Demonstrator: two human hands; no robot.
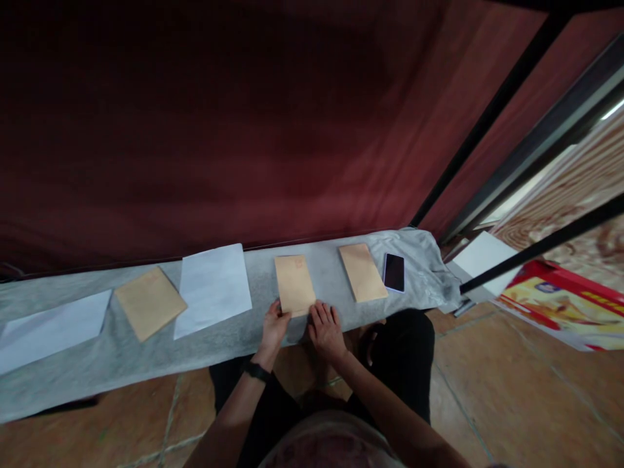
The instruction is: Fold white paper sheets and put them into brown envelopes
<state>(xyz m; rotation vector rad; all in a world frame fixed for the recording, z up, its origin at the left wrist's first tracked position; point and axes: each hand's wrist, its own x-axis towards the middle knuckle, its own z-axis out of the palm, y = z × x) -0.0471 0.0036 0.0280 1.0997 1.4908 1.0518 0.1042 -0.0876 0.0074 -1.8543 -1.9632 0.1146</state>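
A tan paper envelope point(295, 285) with faint red marks near its top lies on the grey cloth in front of me. At its lower left corner, my left hand point(275, 325) is closed, pinching the edge with the thumb on top. My right hand point(326, 330) rests by the lower right corner, fingers stretched out and touching the envelope's edge. Another tan envelope point(363, 272) lies to the right, apart from both hands. To the left are a white sheet of paper point(213, 286) and a third tan envelope point(151, 303), whose corner meets the sheet.
A phone point(394, 272) lies near the right end of the long, narrow cloth-covered surface point(266, 263). Another white sheet point(56, 330) is at far left. Dark red fabric point(219, 130) hangs behind. Black poles point(492, 117) and a red-yellow box point(565, 305) stand at right.
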